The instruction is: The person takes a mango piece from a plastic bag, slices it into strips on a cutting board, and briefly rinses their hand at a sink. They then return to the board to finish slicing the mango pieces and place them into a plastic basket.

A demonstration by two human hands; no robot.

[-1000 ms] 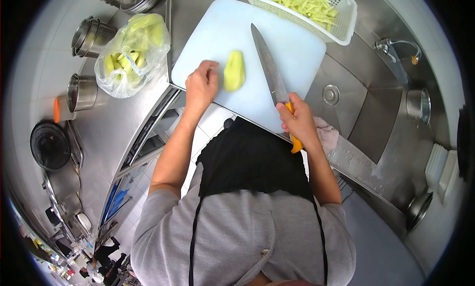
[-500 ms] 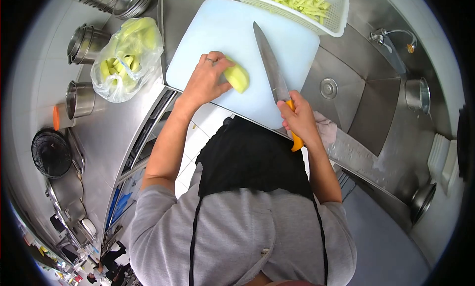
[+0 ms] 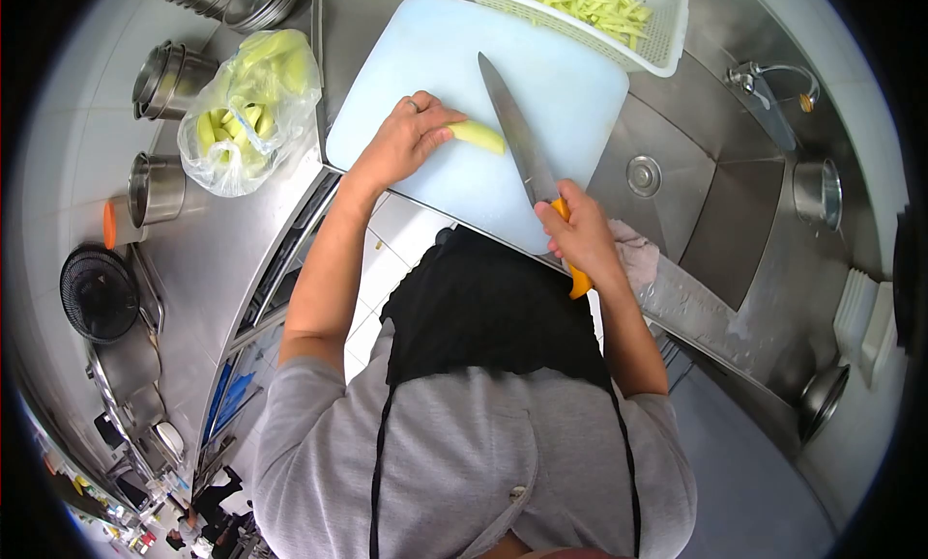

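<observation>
Held at one end by my left hand (image 3: 411,139), a pale green vegetable piece (image 3: 479,137) lies on the white cutting board (image 3: 440,52). My right hand (image 3: 580,229) is closed round the orange handle of a large knife (image 3: 513,119). The blade points away from me over the board, its edge a little to the right of the vegetable. A white basket (image 3: 665,37) with pale green strips (image 3: 590,8) stands beyond the board. To the left, a clear plastic bag (image 3: 232,177) holds more green pieces.
A steel sink with a drain (image 3: 643,175) and a faucet (image 3: 759,78) lies at the right. Beside the board's near right corner is a cloth (image 3: 634,255). Metal pots (image 3: 157,190) and a black strainer (image 3: 100,291) stand along the left wall.
The vegetable piece has turned in my left hand, now narrower and lying more sideways. The knife tip has swung left, closer to it.
</observation>
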